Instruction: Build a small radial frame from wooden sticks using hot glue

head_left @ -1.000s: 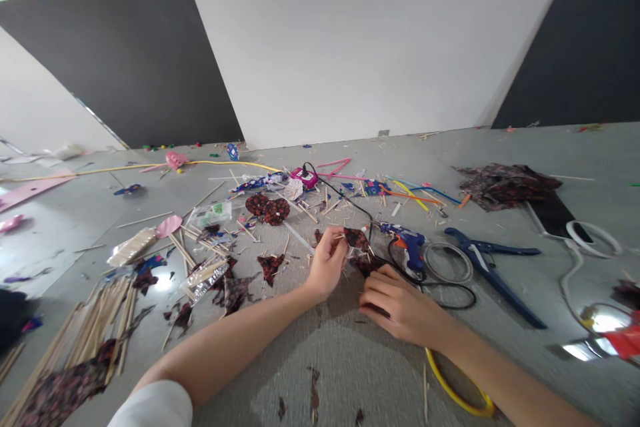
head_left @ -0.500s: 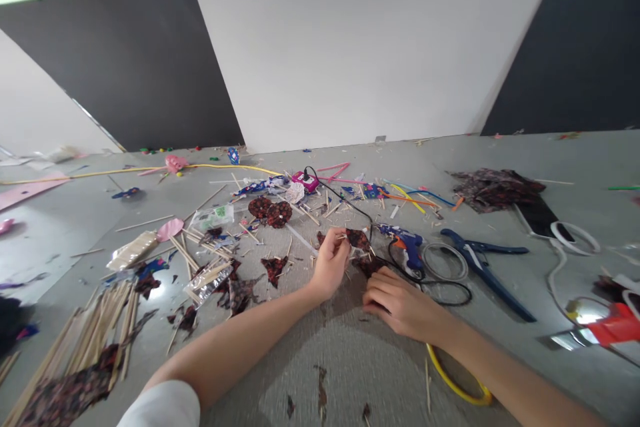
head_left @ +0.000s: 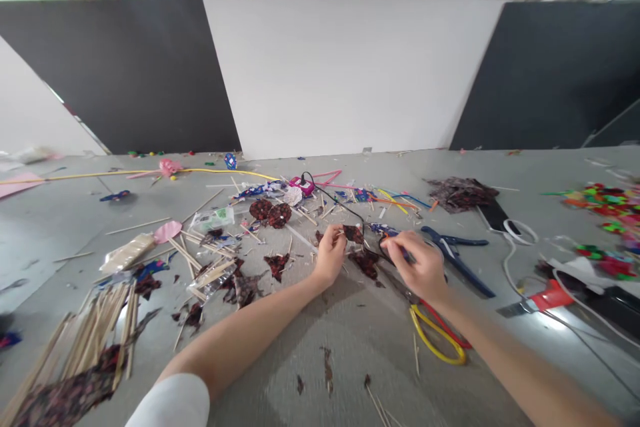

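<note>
My left hand (head_left: 330, 257) is closed in a pinch on a small dark red patterned paper piece (head_left: 353, 233) with a thin stick, held just above the grey table (head_left: 345, 347). My right hand (head_left: 423, 268) is to its right, fingers wrapped round the blue glue gun (head_left: 386, 235), of which only the nozzle end and orange trigger show. Another dark red paper scrap (head_left: 367, 261) lies between the two hands. The gun's black cord (head_left: 340, 203) runs back to a pink socket (head_left: 303, 182).
Yellow and red handled scissors (head_left: 436, 339) lie under my right wrist, blue pliers (head_left: 461, 257) beyond it. Bundles of wooden sticks (head_left: 100, 330) lie at the left, with loose sticks and paper scraps in the middle. Dark fabric (head_left: 460, 192), a phone (head_left: 495, 215) and colourful pieces (head_left: 605, 205) are at the right.
My right hand lifted off the paper scrap on the table and moved right onto the glue gun. My left hand kept its hold. The view tilted up.
</note>
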### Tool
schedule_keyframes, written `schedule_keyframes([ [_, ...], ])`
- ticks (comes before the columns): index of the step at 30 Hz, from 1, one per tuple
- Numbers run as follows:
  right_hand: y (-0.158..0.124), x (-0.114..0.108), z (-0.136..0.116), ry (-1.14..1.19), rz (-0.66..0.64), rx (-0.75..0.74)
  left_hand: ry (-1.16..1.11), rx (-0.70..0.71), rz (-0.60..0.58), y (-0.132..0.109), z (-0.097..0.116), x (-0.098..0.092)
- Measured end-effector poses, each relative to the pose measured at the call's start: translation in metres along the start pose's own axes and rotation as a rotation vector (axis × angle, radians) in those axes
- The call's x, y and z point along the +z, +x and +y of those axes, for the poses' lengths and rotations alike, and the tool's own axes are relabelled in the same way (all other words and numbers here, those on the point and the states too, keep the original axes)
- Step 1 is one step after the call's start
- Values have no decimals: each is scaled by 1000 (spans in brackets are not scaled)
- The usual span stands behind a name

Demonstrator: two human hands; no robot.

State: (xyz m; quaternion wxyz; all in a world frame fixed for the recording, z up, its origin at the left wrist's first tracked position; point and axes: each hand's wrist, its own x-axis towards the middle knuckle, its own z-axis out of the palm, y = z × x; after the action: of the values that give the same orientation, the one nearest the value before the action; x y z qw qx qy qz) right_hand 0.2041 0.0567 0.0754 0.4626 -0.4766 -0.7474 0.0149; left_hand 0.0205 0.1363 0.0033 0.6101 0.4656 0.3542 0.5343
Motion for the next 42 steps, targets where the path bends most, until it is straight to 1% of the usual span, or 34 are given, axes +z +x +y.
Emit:
schedule_keyframes([
  [3,28,-4,9,-64,3,130,-11,-1,3,0,3,1],
  [5,49,1,22,-100,-15,179,-10,2,9,0,5,2],
  [7,73,14,39,-173,-100,210,-11,5,20,-1,7,2],
  [8,85,22,48,-226,-172,224,-11,7,24,-1,8,3],
  [9,96,30,57,-270,-273,228,-11,10,26,-2,9,3],
  [11,116,50,74,-282,-375,211,-9,15,23,-2,10,3],
  [13,130,70,88,-302,-471,201,-10,17,18,-1,9,3],
  [15,135,89,100,-341,-541,210,-15,17,17,0,8,2],
  [18,133,111,114,-430,-556,252,-19,25,18,3,3,1],
  [20,130,121,122,-480,-553,280,-8,35,17,5,-2,0],
  [23,129,131,131,-526,-575,313,24,51,25,7,-8,-2],
  [27,132,134,139,-562,-638,334,31,58,29,9,-13,-2],
  [31,132,127,142,-568,-660,328,0,35,1,10,-16,-2],
  [36,128,113,138,-504,-624,340,-8,28,-4,10,-14,-2],
  [42,126,97,123,-379,-545,329,-5,22,-12,9,-12,-2],
])
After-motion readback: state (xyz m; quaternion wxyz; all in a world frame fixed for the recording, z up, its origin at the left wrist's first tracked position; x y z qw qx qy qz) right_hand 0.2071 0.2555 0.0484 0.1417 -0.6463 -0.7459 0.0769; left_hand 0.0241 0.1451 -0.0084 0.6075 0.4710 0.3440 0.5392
